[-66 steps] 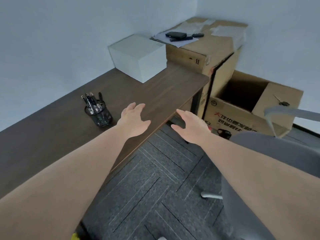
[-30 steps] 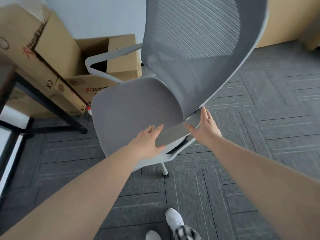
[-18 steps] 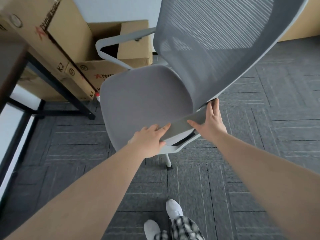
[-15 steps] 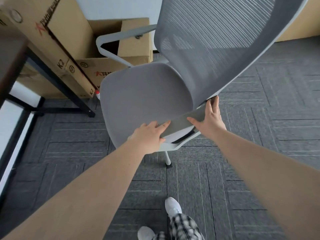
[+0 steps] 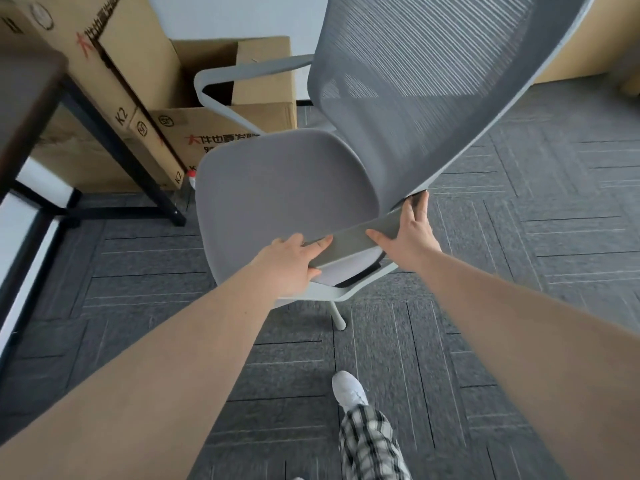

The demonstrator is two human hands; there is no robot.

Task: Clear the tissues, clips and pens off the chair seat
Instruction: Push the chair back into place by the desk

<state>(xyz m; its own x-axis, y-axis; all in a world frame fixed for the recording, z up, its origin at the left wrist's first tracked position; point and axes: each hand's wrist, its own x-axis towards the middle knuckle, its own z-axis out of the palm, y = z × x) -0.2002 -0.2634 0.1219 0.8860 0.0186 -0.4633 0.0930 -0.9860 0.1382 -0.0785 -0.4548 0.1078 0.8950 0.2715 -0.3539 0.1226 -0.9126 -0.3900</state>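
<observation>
While both hands grip the grey padded chair seat (image 5: 284,188), nothing lies on it.
Left hand (image 5: 291,261) fingers curl over its edge, right hand (image 5: 408,233) spread flat; tugging could roll the chair into the cardboard boxes (image 5: 221,133).

"K2" printed on tall cardboard box (image 5: 114,64), again at its lower corner

Under my fingers runs dark grey carpet tile (image 5: 540,209), laid in a herringbone of pale lines. Up and to the left of them stand cardboard boxes (image 5: 221,133) with red print, one of them open at the top, against a pale wall (image 5: 242,15). Further left, a dark desk (image 5: 27,95) rests on a black metal frame. Daylight is soft and even.
</observation>
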